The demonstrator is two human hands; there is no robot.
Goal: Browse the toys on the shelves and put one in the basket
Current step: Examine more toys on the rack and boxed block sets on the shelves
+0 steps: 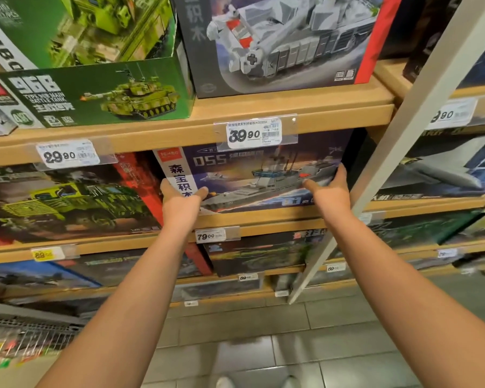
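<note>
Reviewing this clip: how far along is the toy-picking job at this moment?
Done: a toy seems chosen, the purple-blue 055 warship box. In hand: the left hand and right hand grip its two ends, while it stands on the wooden shelf among other boxes. Left: pulling it out and putting it in the wire basket, partly visible at lower left.

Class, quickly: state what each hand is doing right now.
Left hand: grips the left edge of the warship box.
Right hand: grips the same box's right edge.
</note>
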